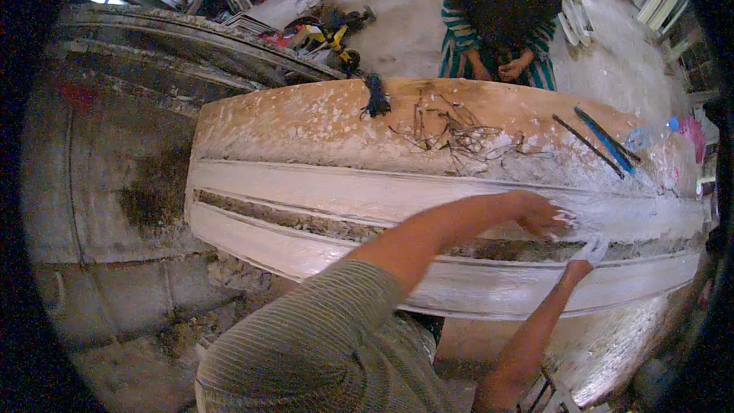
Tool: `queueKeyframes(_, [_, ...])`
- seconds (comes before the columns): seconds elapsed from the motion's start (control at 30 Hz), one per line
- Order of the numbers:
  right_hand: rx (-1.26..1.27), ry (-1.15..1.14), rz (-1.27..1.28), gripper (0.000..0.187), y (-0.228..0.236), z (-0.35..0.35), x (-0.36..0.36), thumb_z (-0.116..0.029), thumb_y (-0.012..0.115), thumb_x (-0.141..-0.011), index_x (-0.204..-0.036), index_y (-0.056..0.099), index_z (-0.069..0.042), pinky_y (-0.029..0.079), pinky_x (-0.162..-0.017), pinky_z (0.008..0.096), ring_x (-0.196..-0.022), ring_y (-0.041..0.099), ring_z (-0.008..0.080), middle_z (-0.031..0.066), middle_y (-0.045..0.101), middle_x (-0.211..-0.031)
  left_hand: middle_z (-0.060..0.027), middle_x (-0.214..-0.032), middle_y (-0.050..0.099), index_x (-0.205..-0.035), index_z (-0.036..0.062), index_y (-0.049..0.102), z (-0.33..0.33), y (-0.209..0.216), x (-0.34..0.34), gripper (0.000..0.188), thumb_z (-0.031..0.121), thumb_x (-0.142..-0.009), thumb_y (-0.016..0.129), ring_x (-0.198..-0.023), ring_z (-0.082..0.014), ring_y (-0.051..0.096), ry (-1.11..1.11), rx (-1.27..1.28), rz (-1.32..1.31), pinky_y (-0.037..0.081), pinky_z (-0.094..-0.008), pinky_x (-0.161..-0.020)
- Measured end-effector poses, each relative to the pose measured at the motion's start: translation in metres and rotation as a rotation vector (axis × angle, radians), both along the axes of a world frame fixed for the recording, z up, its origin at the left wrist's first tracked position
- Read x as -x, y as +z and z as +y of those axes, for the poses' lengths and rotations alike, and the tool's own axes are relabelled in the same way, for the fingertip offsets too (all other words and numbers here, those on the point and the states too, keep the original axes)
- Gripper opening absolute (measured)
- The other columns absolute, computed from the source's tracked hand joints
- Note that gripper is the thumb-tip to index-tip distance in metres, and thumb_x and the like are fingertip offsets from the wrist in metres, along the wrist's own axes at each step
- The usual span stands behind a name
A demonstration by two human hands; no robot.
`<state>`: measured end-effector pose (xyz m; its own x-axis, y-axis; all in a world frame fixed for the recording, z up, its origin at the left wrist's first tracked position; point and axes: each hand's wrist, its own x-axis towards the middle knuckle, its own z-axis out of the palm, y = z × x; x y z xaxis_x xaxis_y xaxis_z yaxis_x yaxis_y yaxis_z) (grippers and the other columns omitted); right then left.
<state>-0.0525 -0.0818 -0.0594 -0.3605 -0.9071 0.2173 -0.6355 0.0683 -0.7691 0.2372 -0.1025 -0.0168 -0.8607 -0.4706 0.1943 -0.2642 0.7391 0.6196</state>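
- Head camera: the person's left hand (541, 213) reaches across to the right over the far white strip (321, 185), fingers loosely stretched out and whitened at the tips.
- The right hand (587, 257) is just beside it on the near side, by the gap between the strips, its fingers coated white; whether they grip anything, I cannot tell.
- The two hands are near each other but apart.
- Both long white strips, the far one and the near white strip (489, 284), lie side by side along the near half of the table (298, 116), with a rough, dirty gap between them.
- Beyond them, on the table's spattered far half, lie a dark fibre bundle (375, 96) in the middle, a loose tangle of thin dark strands (451, 128) right of it, and farther right a black strip (585, 142) and a blue strip (604, 136).
- At the far right are a clear bottle (648, 138) and something pink (692, 136).
- Across the table sits or stands another person (501, 0) in striped sleeves, hands close together.
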Motion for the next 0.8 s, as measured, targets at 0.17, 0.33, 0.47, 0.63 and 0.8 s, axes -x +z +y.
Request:
queueKeyframes(0.17, [0.079,0.195,0.554,0.047,-0.023,0.046,-0.104,-0.017,0.052,-0.104,-0.147,0.050,0.003,0.028,-0.122,0.0499,-0.142,0.043,0.0444,0.0285,0.048,-0.152,-0.0218,-0.167,0.024,-0.162,0.0109,0.026,0.120,0.004,-0.192,0.071,0.047,-0.105,0.050,-0.148,-0.0402,0.037,0.000,0.021,0.039,0.035,-0.0467,-0.121])
queueKeyframes(0.33, [0.229,0.576,0.943,0.054,-0.050,0.139,-0.227,-0.025,0.051,-0.103,-0.152,0.047,-0.004,0.024,-0.121,0.0604,-0.145,0.037,0.0499,0.0299,0.045,-0.154,-0.0173,-0.167,0.026,-0.161,0.0182,0.030,0.275,0.033,-0.390,0.071,0.044,-0.102,0.059,-0.135,-0.0459,0.050,0.194,-0.188,-0.266,0.045,-0.0527,-0.112])
queueKeyframes(0.47, [-0.048,0.748,0.937,0.055,-0.031,0.239,-0.366,-0.033,0.053,-0.102,-0.147,0.053,-0.002,0.027,-0.116,0.0640,-0.139,0.041,0.0525,0.0347,0.046,-0.150,-0.0222,-0.160,0.037,-0.160,0.0190,0.031,0.391,0.047,-0.519,0.074,0.048,-0.099,0.061,-0.129,-0.0462,0.054,0.375,-0.357,-0.533,0.047,-0.0527,-0.108])
queueKeyframes(0.63, [-0.306,0.727,0.576,0.087,0.053,0.367,-0.553,-0.057,0.050,-0.100,-0.152,0.037,0.012,0.014,-0.125,0.0583,-0.150,0.023,0.0537,0.0393,0.022,-0.161,-0.0184,-0.165,0.031,-0.159,0.0261,0.037,0.498,0.085,-0.613,0.065,0.051,-0.102,0.053,-0.143,-0.0413,0.044,0.440,-0.136,-0.883,0.048,-0.0549,-0.108])
queueKeyframes(0.8, [-0.370,0.805,0.434,0.097,0.118,0.424,-0.607,-0.063,0.043,-0.101,-0.156,0.024,0.015,0.004,-0.126,0.0569,-0.155,0.006,0.0514,0.0393,0.010,-0.164,-0.0117,-0.167,0.031,-0.154,0.0358,0.048,0.513,0.121,-0.627,0.054,0.052,-0.102,0.050,-0.153,-0.0356,0.030,0.592,-0.392,-0.816,0.041,-0.0551,-0.114])
